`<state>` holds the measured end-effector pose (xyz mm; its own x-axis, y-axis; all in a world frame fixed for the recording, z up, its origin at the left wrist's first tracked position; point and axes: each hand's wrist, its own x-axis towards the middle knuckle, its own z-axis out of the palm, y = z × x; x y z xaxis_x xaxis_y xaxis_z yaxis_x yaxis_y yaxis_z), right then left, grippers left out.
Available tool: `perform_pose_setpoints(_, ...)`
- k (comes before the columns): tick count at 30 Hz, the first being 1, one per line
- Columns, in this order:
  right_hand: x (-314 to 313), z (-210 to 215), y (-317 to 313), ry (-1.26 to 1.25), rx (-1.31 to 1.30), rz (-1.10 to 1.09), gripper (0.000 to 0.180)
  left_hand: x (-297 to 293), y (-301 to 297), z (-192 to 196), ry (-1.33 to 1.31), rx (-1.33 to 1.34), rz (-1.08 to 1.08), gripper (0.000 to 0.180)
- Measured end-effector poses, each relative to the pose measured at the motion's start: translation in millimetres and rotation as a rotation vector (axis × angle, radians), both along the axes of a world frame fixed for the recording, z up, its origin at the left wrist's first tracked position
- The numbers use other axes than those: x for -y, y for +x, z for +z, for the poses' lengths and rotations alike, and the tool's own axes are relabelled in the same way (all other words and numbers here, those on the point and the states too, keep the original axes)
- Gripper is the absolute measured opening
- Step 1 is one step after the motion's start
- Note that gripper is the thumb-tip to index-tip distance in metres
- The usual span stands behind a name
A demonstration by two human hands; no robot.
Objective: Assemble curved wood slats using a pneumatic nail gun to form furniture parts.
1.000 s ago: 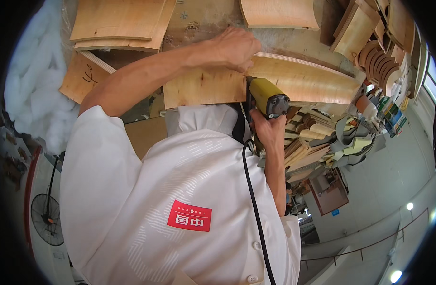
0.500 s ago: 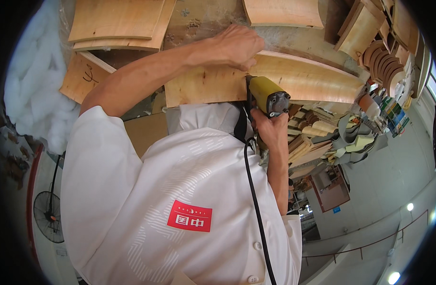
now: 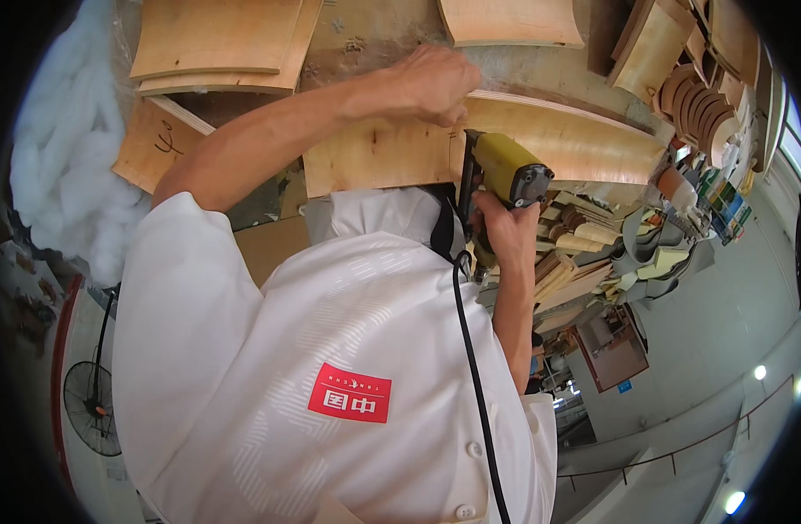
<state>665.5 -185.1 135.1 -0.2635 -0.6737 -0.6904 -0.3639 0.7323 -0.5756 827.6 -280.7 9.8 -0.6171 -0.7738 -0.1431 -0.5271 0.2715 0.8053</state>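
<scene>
Left hand (image 3: 435, 86): our fingers curl at the wooden board (image 3: 566, 144); whether they pinch it, we cannot tell
Right hand (image 3: 510, 231): our fingers grip the yellow tool (image 3: 508, 166)

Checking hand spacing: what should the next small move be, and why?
Probably ease the left hand leftward: its curled fingers appear close to the black nose of the yellow power tool, which the right hand grips near the curved plywood.
</scene>
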Motion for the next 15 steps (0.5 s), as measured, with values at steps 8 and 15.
perform_pose_setpoints(8, -3.9, 0.8, -5.2, 0.012, -0.020, 0.148, 0.020, 2.4, -0.1, -3.6, 0.011, 0.006, -0.009, 0.025)
perform_pose_setpoints(15, -5.7, 7.3, -0.2, 0.086, -0.018, 0.177, 0.026, 1.5, -0.2, -7.0, 0.033, 0.011, 0.010, 0.028)
